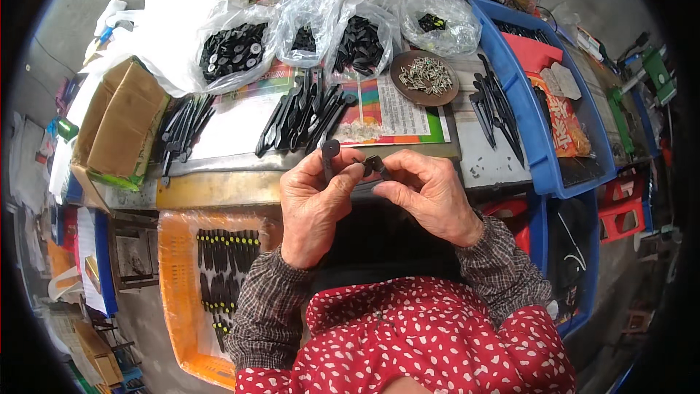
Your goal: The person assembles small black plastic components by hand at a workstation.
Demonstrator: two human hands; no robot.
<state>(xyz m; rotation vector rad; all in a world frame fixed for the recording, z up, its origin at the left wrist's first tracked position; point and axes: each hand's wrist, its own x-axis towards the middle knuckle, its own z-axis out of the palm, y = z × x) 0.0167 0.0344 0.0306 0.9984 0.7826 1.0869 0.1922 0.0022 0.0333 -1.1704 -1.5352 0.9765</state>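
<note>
Both hands are raised together just in front of the bench's near edge. My left hand (319,193) is closed on a slim black plastic part (330,150), whose rounded end sticks up past the fingers. Between thumb and fingers of my right hand (430,191) is a small dark piece (375,165), held close to the left fingertips; its exact kind is too small to tell. Beyond the hands lies a pile of long black plastic parts (306,113). A brown round dish (426,78) of small metal screws or pins stands behind and to the right.
Plastic bags of small black parts (233,51) line the bench's back. More long black parts (186,128) lie beside a cardboard box (120,120) at left. A blue bin (536,95) borders the right. Below left, an orange crate (179,277) holds rows of black parts with yellow-green dots.
</note>
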